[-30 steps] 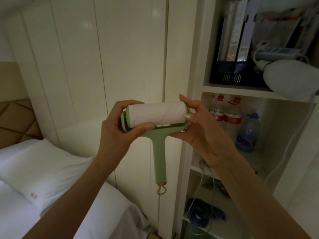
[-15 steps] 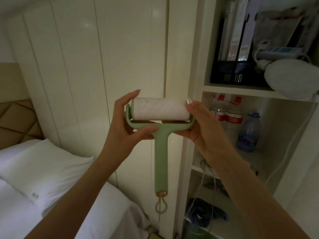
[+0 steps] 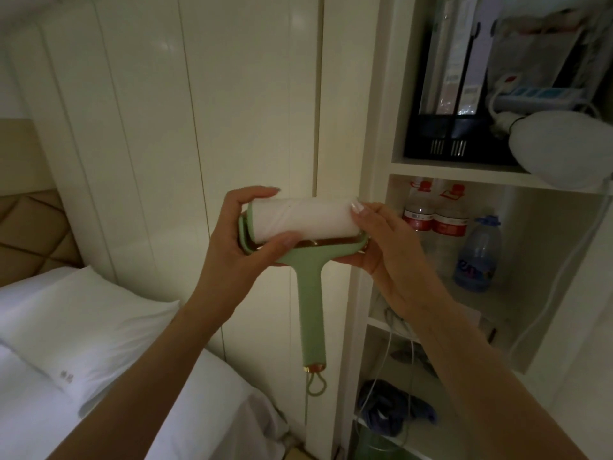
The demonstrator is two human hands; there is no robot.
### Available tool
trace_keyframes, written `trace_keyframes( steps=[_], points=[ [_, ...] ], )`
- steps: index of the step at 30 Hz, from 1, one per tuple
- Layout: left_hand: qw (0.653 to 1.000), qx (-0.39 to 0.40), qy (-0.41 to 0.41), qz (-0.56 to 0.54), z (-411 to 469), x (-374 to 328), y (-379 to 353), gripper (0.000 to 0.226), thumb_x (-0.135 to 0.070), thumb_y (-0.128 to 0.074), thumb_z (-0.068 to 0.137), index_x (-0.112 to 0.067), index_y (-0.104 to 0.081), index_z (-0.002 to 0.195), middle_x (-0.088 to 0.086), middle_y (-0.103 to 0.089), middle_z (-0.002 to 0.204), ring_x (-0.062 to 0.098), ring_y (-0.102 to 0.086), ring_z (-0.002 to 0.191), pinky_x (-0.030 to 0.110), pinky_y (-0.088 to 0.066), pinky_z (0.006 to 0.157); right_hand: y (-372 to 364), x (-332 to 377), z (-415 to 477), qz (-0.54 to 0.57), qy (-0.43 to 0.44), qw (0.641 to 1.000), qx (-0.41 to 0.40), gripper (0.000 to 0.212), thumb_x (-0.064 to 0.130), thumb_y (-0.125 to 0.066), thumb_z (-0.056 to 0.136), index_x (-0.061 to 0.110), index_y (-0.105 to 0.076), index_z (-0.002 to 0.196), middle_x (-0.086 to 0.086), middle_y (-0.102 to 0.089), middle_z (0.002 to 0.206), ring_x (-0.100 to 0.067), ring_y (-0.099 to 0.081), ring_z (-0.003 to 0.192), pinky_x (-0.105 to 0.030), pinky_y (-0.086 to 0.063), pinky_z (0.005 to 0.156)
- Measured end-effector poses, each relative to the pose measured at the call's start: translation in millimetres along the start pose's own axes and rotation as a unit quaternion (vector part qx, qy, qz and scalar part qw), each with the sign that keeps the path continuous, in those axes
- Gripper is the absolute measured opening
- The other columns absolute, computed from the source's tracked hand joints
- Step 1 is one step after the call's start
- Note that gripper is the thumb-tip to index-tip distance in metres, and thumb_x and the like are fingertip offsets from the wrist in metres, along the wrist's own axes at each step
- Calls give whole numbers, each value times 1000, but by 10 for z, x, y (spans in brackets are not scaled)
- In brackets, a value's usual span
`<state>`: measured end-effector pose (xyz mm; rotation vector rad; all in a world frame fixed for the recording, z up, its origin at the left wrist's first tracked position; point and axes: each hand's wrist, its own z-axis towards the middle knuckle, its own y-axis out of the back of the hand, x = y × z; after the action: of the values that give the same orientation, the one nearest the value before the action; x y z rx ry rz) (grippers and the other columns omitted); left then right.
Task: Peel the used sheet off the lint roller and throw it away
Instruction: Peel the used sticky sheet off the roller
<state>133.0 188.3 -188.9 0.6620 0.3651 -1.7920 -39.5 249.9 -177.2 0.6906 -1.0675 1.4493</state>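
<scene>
I hold a lint roller [image 3: 310,293] with a pale green frame and handle in front of the white wardrobe, handle hanging down. Its white sticky roll [image 3: 303,218] lies horizontal and shows a diagonal seam and a few specks. My left hand [image 3: 242,237] grips the left end of the roll and frame, thumb underneath and fingers over the top. My right hand [image 3: 381,240] cups the right end of the frame, with a fingertip resting on the top right edge of the roll.
A bed with a white pillow [image 3: 83,327] lies at the lower left. White shelves [image 3: 464,174] on the right hold water bottles [image 3: 477,254], black file boxes [image 3: 447,94], a power strip, cables and a dark cloth [image 3: 391,410]. The wardrobe doors [image 3: 199,111] stand right behind the roller.
The roll has turned between my hands, showing a diagonal seam. My left fingers moved over the top of the roll's left end. The roller has tilted slightly.
</scene>
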Motion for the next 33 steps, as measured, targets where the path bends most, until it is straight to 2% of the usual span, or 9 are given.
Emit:
trace_keyframes(
  steps=[5,9,14,16,19,21,26,29,33],
  points=[
    [999,-32,2,41,27,49,34,31,-39,-65,66,-35,-50,93,-32,-60,88,-6,-60,85,9,-51,59,58,-15,-14,37,20,996,75,38,17,-56,82,20,-54,120,1,-64,108,-30,-62,104,-37,-58,77],
    [998,-49,36,14,29,53,6,25,-34,-71,72,-28,-52,88,-11,-60,83,-5,-65,68,7,-48,51,59,-21,-7,20,36,995,96,40,10,-54,80,20,-56,118,-7,-57,119,-34,-62,104,-33,-57,78],
    [999,-18,12,45,23,43,9,43,-40,-65,64,-34,-50,104,-21,-55,104,-8,-57,87,7,-48,62,34,-50,27,20,32,999,20,24,29,-62,79,15,-60,98,-5,-61,102,-20,-68,85,-25,-58,66],
    [999,-10,0,49,25,40,12,35,-36,-65,66,-35,-52,98,-28,-59,98,-8,-57,90,6,-47,64,53,-66,30,28,30,999,29,25,29,-59,81,14,-60,101,-4,-62,100,-19,-65,88,-27,-58,69],
    [998,-23,-6,55,37,57,25,27,-37,-62,68,-35,-54,94,-33,-61,90,-8,-58,90,6,-47,64,79,-66,18,45,30,995,89,39,14,-53,82,15,-54,121,4,-68,101,-22,-63,100,-36,-57,82],
    [998,-39,-2,57,48,78,31,24,-40,-60,70,-34,-55,92,-33,-63,87,-7,-60,87,7,-49,65,79,-63,12,47,28,991,119,48,5,-53,80,18,-51,126,8,-69,101,-24,-63,101,-35,-56,84],
    [998,-45,4,48,47,93,22,24,-43,-55,72,-32,-55,94,-33,-62,87,-7,-60,84,9,-50,63,62,-74,11,41,37,994,98,40,7,-57,80,21,-57,117,8,-70,99,-23,-66,97,-32,-57,80],
    [999,-29,-7,35,31,69,9,33,-38,-59,71,-32,-51,103,-34,-57,95,-7,-58,88,9,-51,61,50,-66,12,48,40,995,83,39,10,-56,80,18,-56,118,4,-68,101,-21,-66,93,-32,-57,78],
    [999,-15,-32,41,27,52,0,34,-32,-63,71,-36,-48,101,-31,-57,97,-4,-58,95,10,-52,64,20,-65,2,42,47,995,75,36,13,-52,82,19,-56,118,0,-62,108,-19,-65,95,-37,-57,78]
  ],
)
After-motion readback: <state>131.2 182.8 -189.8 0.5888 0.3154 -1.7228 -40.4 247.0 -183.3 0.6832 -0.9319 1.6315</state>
